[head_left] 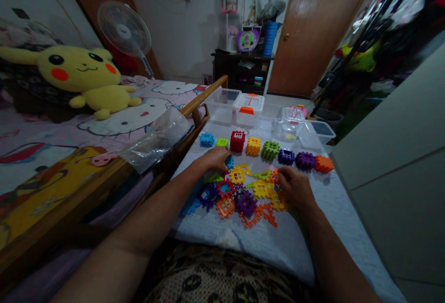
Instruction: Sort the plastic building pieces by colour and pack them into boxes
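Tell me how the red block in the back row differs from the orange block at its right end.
The red block looks taller than the orange block. The red block shows a pale grid on top; the orange block shows none. The orange block ends the row; the red block stands between others. Both have notched edges.
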A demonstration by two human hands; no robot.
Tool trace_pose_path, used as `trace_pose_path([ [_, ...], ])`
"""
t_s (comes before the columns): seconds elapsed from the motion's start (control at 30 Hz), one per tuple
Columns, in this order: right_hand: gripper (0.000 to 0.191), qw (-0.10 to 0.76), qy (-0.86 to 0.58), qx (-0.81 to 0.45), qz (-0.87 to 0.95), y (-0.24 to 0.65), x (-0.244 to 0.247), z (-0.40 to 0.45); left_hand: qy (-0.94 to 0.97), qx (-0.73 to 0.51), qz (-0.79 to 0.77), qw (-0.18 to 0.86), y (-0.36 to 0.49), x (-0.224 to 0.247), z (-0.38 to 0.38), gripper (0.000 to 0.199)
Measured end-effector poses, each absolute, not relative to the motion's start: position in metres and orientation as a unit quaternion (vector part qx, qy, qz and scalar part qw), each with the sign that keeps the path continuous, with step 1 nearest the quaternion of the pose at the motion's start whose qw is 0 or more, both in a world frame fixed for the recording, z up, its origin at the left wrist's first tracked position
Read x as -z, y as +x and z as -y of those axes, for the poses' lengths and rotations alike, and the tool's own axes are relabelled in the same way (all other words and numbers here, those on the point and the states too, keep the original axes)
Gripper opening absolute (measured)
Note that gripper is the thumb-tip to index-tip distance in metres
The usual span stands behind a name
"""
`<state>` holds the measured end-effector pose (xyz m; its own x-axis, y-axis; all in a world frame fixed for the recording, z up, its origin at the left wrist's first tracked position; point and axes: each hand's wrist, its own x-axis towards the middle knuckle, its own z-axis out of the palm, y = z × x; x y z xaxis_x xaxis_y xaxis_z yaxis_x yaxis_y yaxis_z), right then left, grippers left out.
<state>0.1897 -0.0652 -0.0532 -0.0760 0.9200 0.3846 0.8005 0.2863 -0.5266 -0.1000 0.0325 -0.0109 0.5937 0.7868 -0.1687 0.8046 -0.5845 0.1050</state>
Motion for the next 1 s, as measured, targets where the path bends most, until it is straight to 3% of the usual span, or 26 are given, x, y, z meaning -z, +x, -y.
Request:
trace_pose_path([
  [0.37, 0.023, 0.326, -0.601, -0.088, 0.725, 0.193, 0.057, 0.064, 0.874, -0.060, -0.481, 0.029, -0.183, -0.018, -0.081, 0.054],
  [0.77, 0.022, 0.336, -0.606, -0.094, 0.714, 0.195, 0.059, 0.066, 0.862, 0.060, -0.498, 0.076, -0.192, -0.011, -0.139, 0.058],
  [1.0, 0.020, 0.336, -0.606, -0.094, 0.715, 0.195, 0.060, 0.066, 0.850, 0.073, -0.513, 0.098, -0.191, 0.001, -0.145, 0.084],
])
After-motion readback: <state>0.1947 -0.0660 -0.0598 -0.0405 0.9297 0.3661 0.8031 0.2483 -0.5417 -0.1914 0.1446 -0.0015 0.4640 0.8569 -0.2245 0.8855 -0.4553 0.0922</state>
